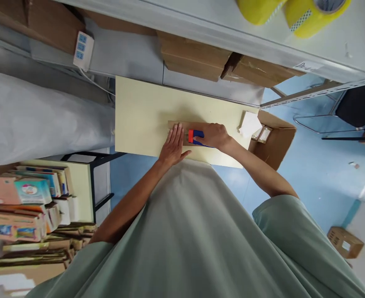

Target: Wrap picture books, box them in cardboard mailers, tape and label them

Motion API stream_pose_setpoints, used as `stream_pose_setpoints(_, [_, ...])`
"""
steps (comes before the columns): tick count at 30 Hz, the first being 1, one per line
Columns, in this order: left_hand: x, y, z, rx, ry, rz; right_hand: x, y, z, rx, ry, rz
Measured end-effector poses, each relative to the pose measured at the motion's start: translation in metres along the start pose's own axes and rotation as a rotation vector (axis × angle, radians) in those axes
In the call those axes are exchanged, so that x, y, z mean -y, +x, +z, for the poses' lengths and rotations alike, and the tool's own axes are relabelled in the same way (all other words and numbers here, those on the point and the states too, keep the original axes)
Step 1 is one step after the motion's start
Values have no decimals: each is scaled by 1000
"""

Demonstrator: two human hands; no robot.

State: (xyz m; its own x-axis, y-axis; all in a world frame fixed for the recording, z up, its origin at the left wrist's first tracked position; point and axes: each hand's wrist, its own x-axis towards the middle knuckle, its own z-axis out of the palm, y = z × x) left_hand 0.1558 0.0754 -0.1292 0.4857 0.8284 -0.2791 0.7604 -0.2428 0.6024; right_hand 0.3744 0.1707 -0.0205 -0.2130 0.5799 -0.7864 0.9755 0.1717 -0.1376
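Observation:
On the pale yellow tabletop (138,111) lies a flat brown cardboard piece (190,125), long side towards me. My left hand (172,145) rests on its left end, fingers stretched out and the thumb pointing right. My right hand (215,135) grips a blue and red hand tool (196,137) over the middle of the cardboard. The tool's red end faces left, close to my left fingers; its exact kind cannot be made out. My right palm and fingers hide the rest of it.
White pieces (250,124) lie at the table's right end, beside an open cardboard box (271,147) holding small packs. A shelf (213,27) with yellow tape rolls (314,16) overhangs the far side. A large white sack (45,120) and stacked books (30,190) stand left.

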Motion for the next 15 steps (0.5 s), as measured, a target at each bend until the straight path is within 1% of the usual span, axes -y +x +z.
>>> stream_pose_setpoints(2, [1,2,4,22,23,-24,-1,-1,-2,2,16,-32])
stream_pose_setpoints(4, [4,2,4,30,42,-28,-5,-4,-6,14,43,-68])
stream_pose_setpoints(7, [8,1,2,36,57,-34,-22,-15,-17,29,97,-114])
stream_pose_setpoints(9, [9,1,2,39,65,-46,-44,-27,-24,25,114,-113])
stream_pose_setpoints(11, [10,1,2,40,75,-53,-75,-43,-29,35,117,-85])
stream_pose_setpoints(13, [10,1,2,48,89,-56,-110,-57,-29,68,131,-45])
stream_pose_setpoints(15, [11,1,3,64,111,-60,-140,-65,-25,92,137,1])
